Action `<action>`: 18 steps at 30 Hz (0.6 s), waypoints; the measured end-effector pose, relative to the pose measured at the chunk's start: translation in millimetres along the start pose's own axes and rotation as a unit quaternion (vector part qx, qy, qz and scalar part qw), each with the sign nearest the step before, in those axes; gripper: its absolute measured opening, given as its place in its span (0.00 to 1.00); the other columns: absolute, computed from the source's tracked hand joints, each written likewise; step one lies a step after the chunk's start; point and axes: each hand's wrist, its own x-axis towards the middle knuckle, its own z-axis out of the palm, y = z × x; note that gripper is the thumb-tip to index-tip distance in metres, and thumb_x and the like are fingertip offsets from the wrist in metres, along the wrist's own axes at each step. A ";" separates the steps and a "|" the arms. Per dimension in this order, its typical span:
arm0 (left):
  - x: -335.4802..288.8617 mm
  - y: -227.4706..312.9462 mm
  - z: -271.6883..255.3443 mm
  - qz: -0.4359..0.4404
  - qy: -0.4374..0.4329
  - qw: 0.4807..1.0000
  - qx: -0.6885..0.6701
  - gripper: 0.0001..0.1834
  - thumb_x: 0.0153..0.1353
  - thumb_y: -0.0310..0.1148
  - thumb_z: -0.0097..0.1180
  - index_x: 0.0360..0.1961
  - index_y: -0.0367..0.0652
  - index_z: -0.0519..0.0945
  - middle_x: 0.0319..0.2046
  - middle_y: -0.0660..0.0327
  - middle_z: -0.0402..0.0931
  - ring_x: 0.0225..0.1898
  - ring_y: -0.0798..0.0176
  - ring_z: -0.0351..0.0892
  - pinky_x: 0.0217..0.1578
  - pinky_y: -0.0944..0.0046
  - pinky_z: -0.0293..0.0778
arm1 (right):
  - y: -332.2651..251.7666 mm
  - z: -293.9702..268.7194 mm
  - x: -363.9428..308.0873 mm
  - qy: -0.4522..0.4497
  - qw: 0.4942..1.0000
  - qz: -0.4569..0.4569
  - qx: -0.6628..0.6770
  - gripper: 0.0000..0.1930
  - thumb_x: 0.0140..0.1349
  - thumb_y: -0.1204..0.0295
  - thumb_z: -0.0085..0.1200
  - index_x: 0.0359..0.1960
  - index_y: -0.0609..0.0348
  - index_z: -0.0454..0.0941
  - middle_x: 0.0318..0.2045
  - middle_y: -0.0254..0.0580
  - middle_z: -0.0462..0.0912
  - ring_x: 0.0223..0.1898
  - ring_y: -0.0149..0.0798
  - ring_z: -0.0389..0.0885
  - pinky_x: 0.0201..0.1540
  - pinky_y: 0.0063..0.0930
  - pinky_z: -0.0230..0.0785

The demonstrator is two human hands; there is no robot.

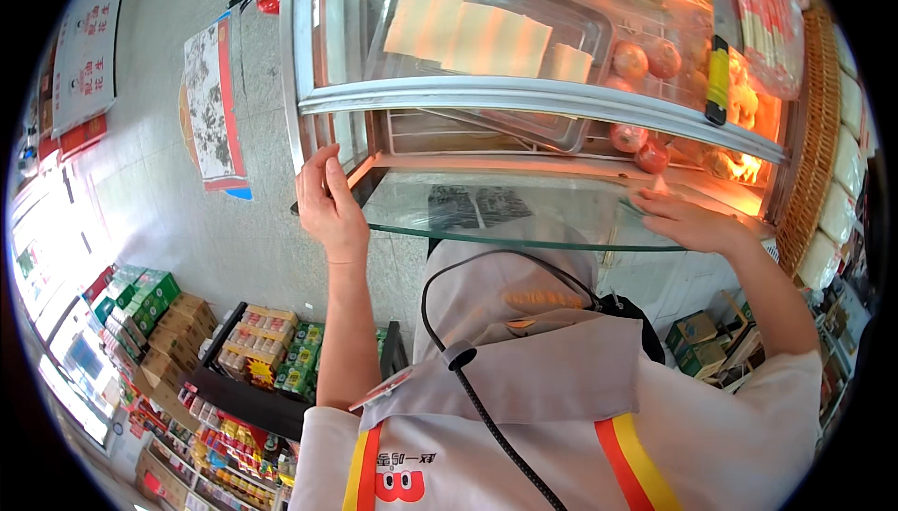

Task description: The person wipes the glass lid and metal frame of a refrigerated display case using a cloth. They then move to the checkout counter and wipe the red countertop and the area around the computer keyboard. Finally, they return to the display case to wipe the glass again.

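A glass pane (552, 195) with a greenish edge lies tilted out from the front of a lit display case (524, 97). My left hand (332, 207) is at the pane's left end, beside the case's metal corner, its fingers stretched upward. Toward the pane's right end, my right hand (687, 219) rests with fingers extended over the glass. Behind the case's upper glass, a clear plastic tray (585, 38) holds pale yellow slabs (468, 32). Several round reddish fruits (630, 60) sit to the right of it.
A yellow and black box cutter (717, 80) lies on the case's right side, near a bag of red-and-white sticks (767, 24). A wicker edge (812, 137) borders the right. Stacked cartons (178, 324) and a goods shelf (248, 408) stand lower left; a mat (213, 104) covers floor at left.
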 end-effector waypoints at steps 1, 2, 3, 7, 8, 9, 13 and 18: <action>0.2 -1.9 5.7 -0.030 0.025 0.999 -0.037 0.11 0.66 0.33 0.45 0.40 0.41 0.78 0.35 0.60 0.77 0.34 0.59 0.73 0.34 0.63 0.69 | -9.1 1.5 20.7 -0.047 0.999 -0.014 -0.001 0.31 0.67 0.49 0.33 0.68 0.47 0.51 0.69 0.50 0.48 0.70 0.46 0.44 0.69 0.36 0.40; 0.5 0.4 7.8 -0.025 0.028 0.999 -0.017 0.10 0.66 0.33 0.45 0.40 0.41 0.78 0.35 0.60 0.77 0.35 0.58 0.73 0.35 0.62 0.69 | -40.4 -1.6 41.3 -0.070 0.995 -0.047 -0.051 0.31 0.67 0.49 0.32 0.68 0.48 0.50 0.69 0.49 0.48 0.71 0.46 0.42 0.69 0.38 0.39; 3.5 3.1 8.5 -0.020 0.030 0.999 0.003 0.10 0.66 0.33 0.45 0.39 0.41 0.78 0.34 0.59 0.77 0.36 0.57 0.73 0.36 0.62 0.69 | -74.7 -1.6 62.3 -0.091 0.988 -0.078 -0.099 0.31 0.67 0.49 0.32 0.69 0.49 0.50 0.69 0.49 0.47 0.71 0.45 0.41 0.70 0.41 0.38; 8.2 2.0 2.9 -0.010 0.025 0.999 0.032 0.09 0.65 0.30 0.45 0.38 0.41 0.77 0.34 0.59 0.77 0.37 0.55 0.73 0.38 0.59 0.69 | -195.1 58.3 173.6 -0.061 0.939 -0.337 -0.041 0.33 0.67 0.48 0.30 0.67 0.54 0.52 0.66 0.50 0.55 0.69 0.50 0.48 0.69 0.45 0.38; 8.6 -0.4 2.7 -0.002 0.030 0.999 0.026 0.09 0.65 0.30 0.45 0.38 0.41 0.77 0.34 0.59 0.77 0.37 0.55 0.73 0.38 0.59 0.69 | -214.2 70.9 186.2 -0.053 0.933 -0.355 -0.006 0.33 0.67 0.47 0.30 0.67 0.54 0.52 0.66 0.49 0.56 0.68 0.50 0.49 0.69 0.45 0.39; 9.2 -1.9 2.3 0.000 0.030 0.999 0.035 0.09 0.64 0.30 0.45 0.38 0.41 0.77 0.34 0.59 0.77 0.37 0.54 0.73 0.38 0.59 0.69 | -214.8 73.3 195.1 -0.069 0.929 -0.363 0.010 0.32 0.67 0.48 0.29 0.67 0.54 0.53 0.66 0.48 0.56 0.68 0.50 0.50 0.69 0.43 0.40; 11.3 1.7 2.4 0.007 0.017 0.998 0.057 0.08 0.63 0.29 0.45 0.38 0.41 0.76 0.34 0.59 0.77 0.37 0.53 0.73 0.38 0.58 0.69 | -153.6 27.1 123.2 -0.043 0.964 -0.244 -0.091 0.26 0.69 0.56 0.31 0.64 0.55 0.60 0.66 0.46 0.58 0.67 0.43 0.54 0.68 0.35 0.44; 8.4 -1.5 -0.6 0.000 0.014 0.998 0.062 0.08 0.65 0.29 0.45 0.39 0.41 0.77 0.34 0.60 0.77 0.36 0.58 0.72 0.38 0.62 0.69 | -24.5 0.3 41.5 0.009 0.997 0.032 -0.066 0.26 0.68 0.56 0.37 0.62 0.60 0.62 0.64 0.48 0.60 0.67 0.43 0.53 0.68 0.36 0.46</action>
